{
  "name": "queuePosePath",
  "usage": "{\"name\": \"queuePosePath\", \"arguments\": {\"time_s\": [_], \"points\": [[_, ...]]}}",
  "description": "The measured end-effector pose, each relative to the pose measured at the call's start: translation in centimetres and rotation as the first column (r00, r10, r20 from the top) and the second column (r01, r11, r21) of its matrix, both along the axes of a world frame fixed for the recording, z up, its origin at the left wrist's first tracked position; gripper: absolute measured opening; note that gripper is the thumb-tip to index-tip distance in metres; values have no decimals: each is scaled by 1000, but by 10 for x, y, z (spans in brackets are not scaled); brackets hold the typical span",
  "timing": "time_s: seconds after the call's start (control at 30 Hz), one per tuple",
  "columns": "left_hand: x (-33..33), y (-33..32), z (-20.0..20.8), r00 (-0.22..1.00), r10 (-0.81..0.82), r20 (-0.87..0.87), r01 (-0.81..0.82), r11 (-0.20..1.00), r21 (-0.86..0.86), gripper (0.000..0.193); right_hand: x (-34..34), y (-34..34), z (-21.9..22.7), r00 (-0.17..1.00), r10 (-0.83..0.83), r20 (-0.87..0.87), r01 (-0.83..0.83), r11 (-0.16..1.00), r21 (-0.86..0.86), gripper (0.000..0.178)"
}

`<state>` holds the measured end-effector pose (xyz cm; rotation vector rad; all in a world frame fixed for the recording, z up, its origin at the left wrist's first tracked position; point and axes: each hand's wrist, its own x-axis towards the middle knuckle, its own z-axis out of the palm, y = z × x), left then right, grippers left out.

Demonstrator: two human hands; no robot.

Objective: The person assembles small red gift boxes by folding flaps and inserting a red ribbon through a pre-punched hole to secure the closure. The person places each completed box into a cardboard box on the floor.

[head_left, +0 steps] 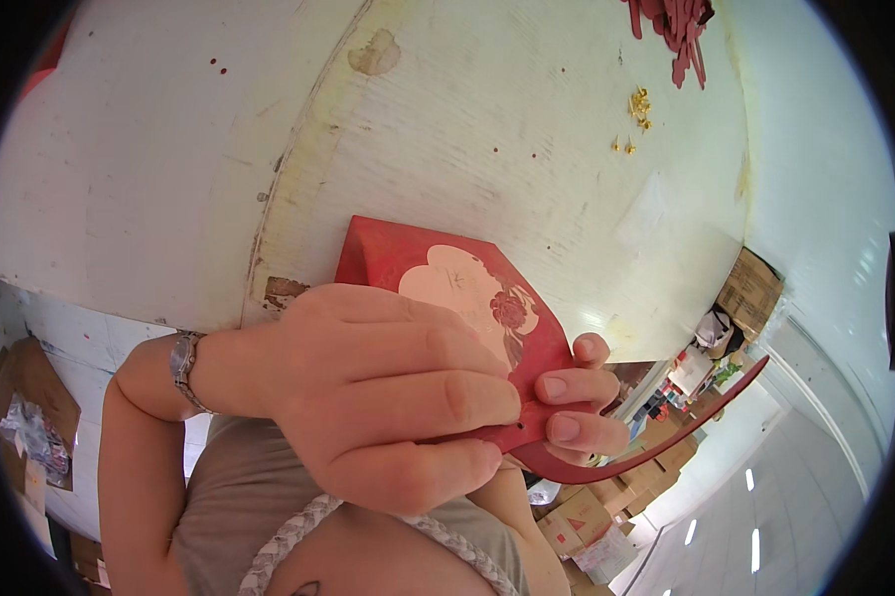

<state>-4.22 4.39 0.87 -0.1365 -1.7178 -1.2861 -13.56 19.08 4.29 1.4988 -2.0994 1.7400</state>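
A red folded card gift box [512, 253] with a pale pink floral panel is held up at the table's near edge. My left hand [398, 387], a watch on its wrist, lies across the front of the box, its fingers together and pressing near a small dark hole. Around the right edge of the box curl the fingers of my right hand [579, 402]; its palm is hidden behind. A long red strap [686, 434] runs from the lower corner of the box between my hands and curves up to the right, its far end free.
On the whitish worn table [447, 129] lie several small gold fasteners [640, 104] at the far right. Beyond them is a pile of red straps [678, 35]. Cardboard boxes [577, 517] stand at the lower right, and an open carton [35, 417] with plastic bags at the left.
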Motion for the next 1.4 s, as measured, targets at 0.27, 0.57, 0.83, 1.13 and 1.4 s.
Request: {"name": "queuePosePath", "arguments": {"time_s": [0.27, 0.57, 0.83, 1.13, 1.4], "points": [[-1, 3, -3, 999, 5, -47, -6, 1000, -23, 28, 12, -3, -3, 982, -55, -180, 52, 998, -21, 37], [0, 2, 1, 999, 30, 24, -28, 997, -78, 23, -3, -7, 28, 993, 120, -13, -116, 975, 192, 14], [0, -6, 2, 997, -63, 50, 66, 997, -46, 27, -6, -2, 29, 979, 96, -179, -45, 963, 266, 15], [3, -7, 6, 981, -113, 159, 112, 994, 13, 19, -3, -11, 26, 984, -31, 176, -1, 983, 181, 18], [-17, -41, 83, 968, 250, 19, -172, 718, -674, 19, -22, -16, 25, 988, 129, 86, -131, 991, 16, 21]]}}
